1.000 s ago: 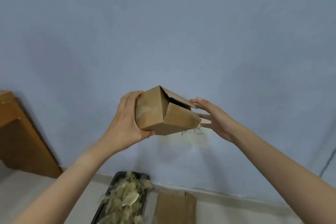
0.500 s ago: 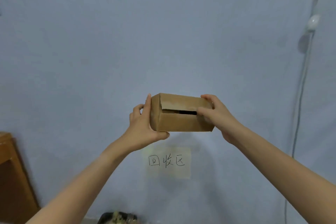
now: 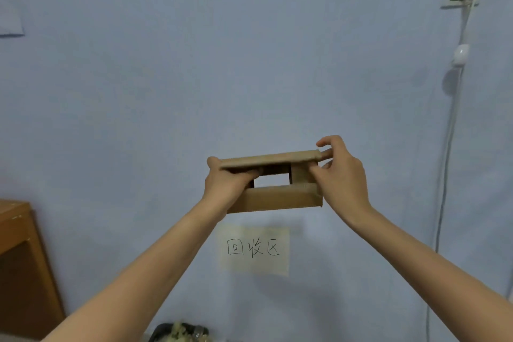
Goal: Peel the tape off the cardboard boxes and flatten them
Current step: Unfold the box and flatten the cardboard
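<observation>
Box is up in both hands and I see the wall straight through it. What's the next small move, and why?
Probably shear the top panel sideways and down onto the lower panel to collapse the cardboard box. Both ends stand open, no tape shows across them, and the left hand and right hand already grip opposite ends.

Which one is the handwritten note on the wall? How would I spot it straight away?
Look at the pale blue wall, then straight below the cardboard box held up in front of it. The note is the rectangle stuck there. Unlike the pale sheet at the far left edge, it is yellowish, with three black handwritten characters.
</observation>
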Motion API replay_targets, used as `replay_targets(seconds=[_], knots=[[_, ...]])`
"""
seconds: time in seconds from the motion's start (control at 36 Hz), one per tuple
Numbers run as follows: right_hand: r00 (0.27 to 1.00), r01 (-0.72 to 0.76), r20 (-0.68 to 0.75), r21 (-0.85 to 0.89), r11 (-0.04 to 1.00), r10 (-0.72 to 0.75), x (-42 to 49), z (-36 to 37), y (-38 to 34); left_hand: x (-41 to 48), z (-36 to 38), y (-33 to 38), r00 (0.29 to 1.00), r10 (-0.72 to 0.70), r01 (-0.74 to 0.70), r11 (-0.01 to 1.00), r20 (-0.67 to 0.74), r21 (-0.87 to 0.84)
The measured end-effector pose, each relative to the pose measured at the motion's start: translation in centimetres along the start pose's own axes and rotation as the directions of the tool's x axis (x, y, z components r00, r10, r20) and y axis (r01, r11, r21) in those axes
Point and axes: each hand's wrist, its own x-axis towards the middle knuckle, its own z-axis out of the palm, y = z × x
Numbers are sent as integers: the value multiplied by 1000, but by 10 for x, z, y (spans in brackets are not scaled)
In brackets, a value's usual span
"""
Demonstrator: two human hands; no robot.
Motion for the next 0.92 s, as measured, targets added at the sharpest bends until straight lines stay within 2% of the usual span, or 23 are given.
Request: replay_targets(seconds=[0.11,0.19,0.31,0.39,0.47,0.64,0.75,0.86,0.92], knots=[[996,-46,68,-124,991,54,-1,5,-14,-6,2,0,995,75,-66,992,-72,111],[997,-58,49,-163,985,67,1,5,-22,-9,-1,8,994,97,-93,992,-47,87],[989,-95,112,10,995,93,6,-4,-29,-7,-12,17,997,72,-73,997,33,29],[967,-200,198,209,957,159,13,-16,-25,-4,-27,28,998,27,-25,999,56,-37],[957,-257,215,311,915,196,18,-27,-9,-6,-41,33,992,41,-32,997,116,-75],[918,-323,360,437,839,166,12,-34,8,-14,-45,29,986,64,-57,997,154,-53],[897,-372,419,541,754,142,8,-36,14,-11,-50,24,957,75,-28,985,280,-169],[874,-467,439,639,611,209,8,-38,15,-6,-53,20,943,-46,140,954,330,-266],[866,-487,429,608,626,257,8,-36,15,-4,-51,18,949,-67,169,933,308,-318]])
